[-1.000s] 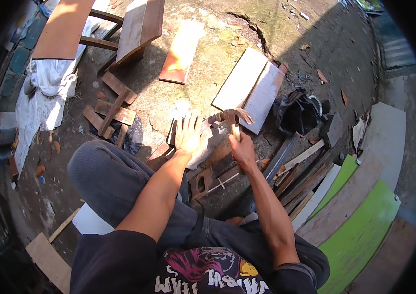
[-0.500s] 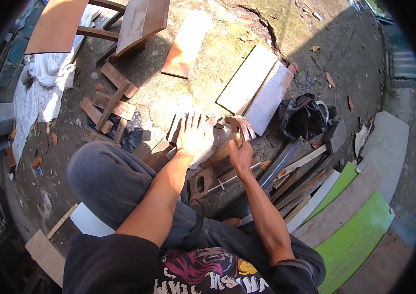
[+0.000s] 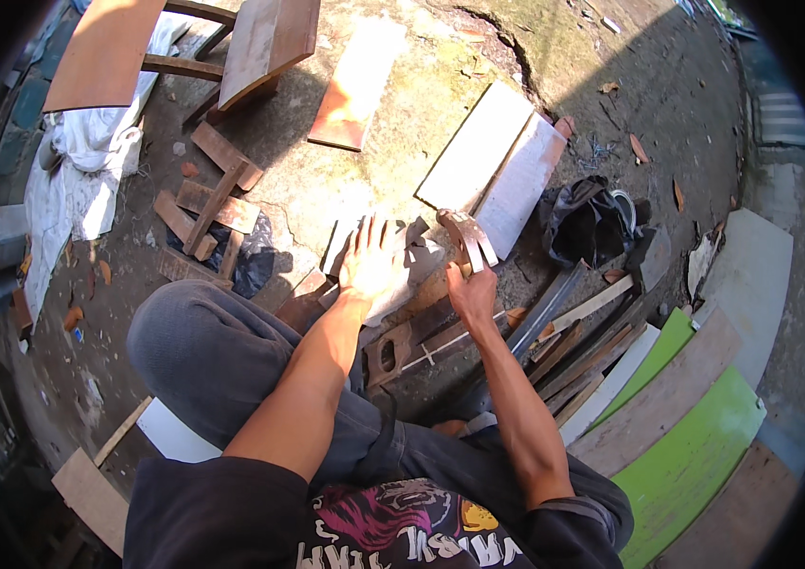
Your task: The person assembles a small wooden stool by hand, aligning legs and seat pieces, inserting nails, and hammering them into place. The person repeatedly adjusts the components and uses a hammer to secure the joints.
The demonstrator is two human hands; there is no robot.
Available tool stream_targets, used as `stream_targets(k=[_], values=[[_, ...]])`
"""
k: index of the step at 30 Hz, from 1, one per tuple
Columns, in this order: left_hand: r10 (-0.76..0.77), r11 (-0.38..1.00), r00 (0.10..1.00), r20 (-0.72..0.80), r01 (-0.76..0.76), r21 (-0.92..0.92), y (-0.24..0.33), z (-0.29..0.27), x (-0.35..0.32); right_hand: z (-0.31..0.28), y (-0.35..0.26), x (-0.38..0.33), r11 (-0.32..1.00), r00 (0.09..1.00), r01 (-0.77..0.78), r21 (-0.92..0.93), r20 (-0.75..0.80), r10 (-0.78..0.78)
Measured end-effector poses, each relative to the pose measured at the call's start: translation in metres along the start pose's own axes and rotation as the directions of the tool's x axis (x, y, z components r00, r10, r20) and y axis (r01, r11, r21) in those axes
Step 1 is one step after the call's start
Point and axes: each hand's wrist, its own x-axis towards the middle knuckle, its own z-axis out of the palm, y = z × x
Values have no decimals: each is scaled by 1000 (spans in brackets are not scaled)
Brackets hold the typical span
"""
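My left hand (image 3: pixel 371 261) lies flat with its fingers spread, pressing on a pale grey, slab-like piece (image 3: pixel 420 263) whose material I cannot make out. In my right hand (image 3: pixel 472 298) is a claw hammer (image 3: pixel 465 237), gripped by its wooden handle close to the head. The metal head hangs just to the right of the grey piece, apart from my left hand. Below both hands sits a brownish block with a hole (image 3: pixel 386 357), beside narrow wooden strips. What lies under my left palm is mostly hidden.
Loose wood pieces (image 3: pixel 213 204) lie at the left, below a wooden chair-like frame (image 3: pixel 265 52). Flat boards (image 3: pixel 476 147) rest ahead. A black bag (image 3: pixel 581 223) stands at the right, near strips and a green panel (image 3: pixel 696 465).
My right hand and the hammer have shifted slightly up and to the right, and the hammer head has turned a little. My left hand stays pressed in place.
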Motion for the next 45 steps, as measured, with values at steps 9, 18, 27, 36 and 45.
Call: stream_targets(k=[9,18,27,36,45], values=[[-21,1000,999,40,21,-14,2,-4,1,14,14,-11,991,999,-7,-134,41,13],[-1,1000,1000,-1,1,25,1,1,1,14,29,-15,917,887,385,-101,-232,-398],[-14,1000,1000,24,14,-21,2,-4,1,7,-14,-5,998,997,-56,43,-42,58],[-48,999,992,118,49,-1,4,-19,0,14,-10,8,774,769,633,10,-123,-627],[-18,1000,996,83,16,21,4,-11,2,-1,-45,7,974,983,168,153,-100,-154]])
